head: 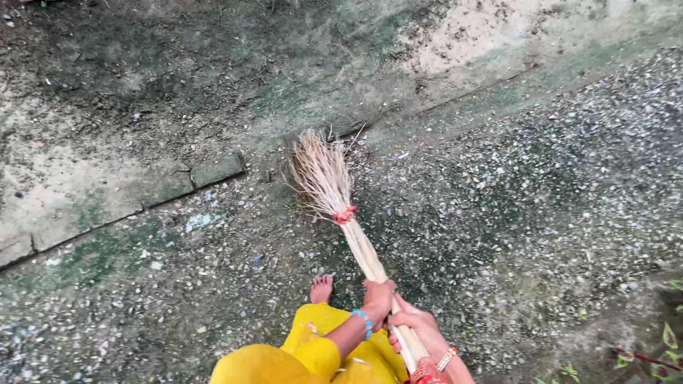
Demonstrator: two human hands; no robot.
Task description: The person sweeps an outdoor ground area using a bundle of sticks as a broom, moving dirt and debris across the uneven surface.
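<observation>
Two hands grip one grass broom mid-sweep over the gravelly, mossy ground: left hand wrapped round the handle higher up, right hand closed just below it. Bristles splay w/ tips touching ground by the concrete slab edge, well ahead of the bare foot. Next stroke prob. needs a firm drag back toward the feet.

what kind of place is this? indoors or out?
Outdoors, most likely a yard or lane beside a house. The ground is rough pebbled concrete with green moss-stained slabs, small green plants grow at the edge, and both hands, left hand and right hand, grip a stick broom.
</observation>
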